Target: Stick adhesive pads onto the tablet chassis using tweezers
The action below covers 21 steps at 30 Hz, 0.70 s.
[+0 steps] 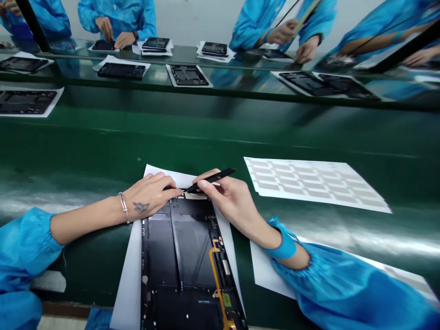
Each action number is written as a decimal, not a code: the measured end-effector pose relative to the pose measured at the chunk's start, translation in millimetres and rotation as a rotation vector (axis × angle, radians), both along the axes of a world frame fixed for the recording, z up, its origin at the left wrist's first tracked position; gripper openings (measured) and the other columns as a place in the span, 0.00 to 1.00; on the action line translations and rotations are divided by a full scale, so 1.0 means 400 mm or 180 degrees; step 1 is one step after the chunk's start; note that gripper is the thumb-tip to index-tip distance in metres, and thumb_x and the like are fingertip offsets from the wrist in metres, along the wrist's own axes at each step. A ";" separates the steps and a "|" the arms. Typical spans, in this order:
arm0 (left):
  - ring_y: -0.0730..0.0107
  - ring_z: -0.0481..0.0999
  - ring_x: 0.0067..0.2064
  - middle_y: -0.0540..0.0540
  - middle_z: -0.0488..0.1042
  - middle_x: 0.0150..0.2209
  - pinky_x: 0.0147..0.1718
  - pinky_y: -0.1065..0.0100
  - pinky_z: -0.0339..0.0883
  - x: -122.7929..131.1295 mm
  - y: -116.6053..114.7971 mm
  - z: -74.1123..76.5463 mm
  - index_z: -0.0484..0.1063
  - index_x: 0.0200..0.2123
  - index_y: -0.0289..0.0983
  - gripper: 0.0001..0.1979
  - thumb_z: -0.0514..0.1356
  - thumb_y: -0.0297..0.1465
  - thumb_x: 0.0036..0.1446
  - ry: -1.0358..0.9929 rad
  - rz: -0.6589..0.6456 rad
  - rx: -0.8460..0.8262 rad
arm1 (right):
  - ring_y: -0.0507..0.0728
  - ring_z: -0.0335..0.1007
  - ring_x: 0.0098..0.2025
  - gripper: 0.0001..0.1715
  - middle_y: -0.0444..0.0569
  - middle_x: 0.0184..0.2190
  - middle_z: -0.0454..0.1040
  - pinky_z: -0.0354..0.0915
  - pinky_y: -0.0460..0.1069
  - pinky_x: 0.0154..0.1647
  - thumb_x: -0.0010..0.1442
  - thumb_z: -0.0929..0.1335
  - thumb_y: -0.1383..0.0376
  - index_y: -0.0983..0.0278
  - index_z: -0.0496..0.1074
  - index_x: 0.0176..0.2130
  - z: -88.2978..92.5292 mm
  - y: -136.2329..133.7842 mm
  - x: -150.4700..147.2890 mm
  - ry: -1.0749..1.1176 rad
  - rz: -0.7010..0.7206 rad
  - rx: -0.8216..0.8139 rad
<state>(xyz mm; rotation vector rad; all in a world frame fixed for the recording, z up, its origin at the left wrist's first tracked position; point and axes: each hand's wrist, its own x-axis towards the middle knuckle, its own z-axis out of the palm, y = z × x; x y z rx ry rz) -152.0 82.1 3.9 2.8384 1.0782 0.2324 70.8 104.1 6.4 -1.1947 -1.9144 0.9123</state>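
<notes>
- In the head view, a flat black device (189, 250) lies open on a white paper (127, 286), right in front of the person, on a green table (103, 146).
- The left hand (149, 195) lies over the far left corner of the device. Its fingers are bent and its thumb touches the far edge. I cannot tell if it is pinching something.
- The right hand (235, 199) is at the far right corner. Its thumb and fingers pinch a black tool (222, 175) that looks like a pen. The thin end points at the left thumb, close to a pale strip (195, 195) on the far edge of the device.
- An orange ribbon (213, 263) runs down the right side of the device.
- A silver bracelet (123, 207) is on the left wrist, and a blue band (283, 246) is on the right one.
- A sheet with gray patches (316, 181) lies to the right of the right hand. Another sheet (266, 270) is partly under the right sleeve (343, 279).
- Farther back, more black devices (189, 75) lie on papers, and people in blue sleeves (120, 18) work there.
</notes>
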 end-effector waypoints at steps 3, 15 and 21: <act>0.60 0.67 0.46 0.41 0.71 0.49 0.42 0.62 0.65 0.002 0.001 0.001 0.69 0.55 0.36 0.16 0.51 0.25 0.66 0.0009 0.0003 -0.0005 | 0.62 0.74 0.35 0.29 0.51 0.31 0.77 0.66 0.54 0.36 0.58 0.64 0.40 0.60 0.73 0.28 -0.005 0.001 -0.001 0.0007 -0.0001 0.0001; 0.61 0.67 0.45 0.41 0.71 0.48 0.43 0.63 0.64 0.004 -0.003 0.010 0.69 0.54 0.36 0.15 0.50 0.25 0.66 0.0037 0.0052 -0.0059 | 0.60 0.74 0.38 0.17 0.51 0.32 0.77 0.67 0.53 0.40 0.64 0.65 0.53 0.59 0.77 0.32 -0.004 -0.014 0.003 0.0037 0.0367 0.0625; 0.61 0.67 0.46 0.42 0.71 0.49 0.43 0.63 0.64 0.004 -0.003 0.011 0.69 0.54 0.36 0.15 0.50 0.25 0.67 0.0057 0.0043 -0.0033 | 0.58 0.74 0.37 0.15 0.51 0.33 0.77 0.67 0.51 0.37 0.65 0.65 0.56 0.61 0.76 0.33 -0.021 -0.012 0.003 0.0148 0.0254 0.0705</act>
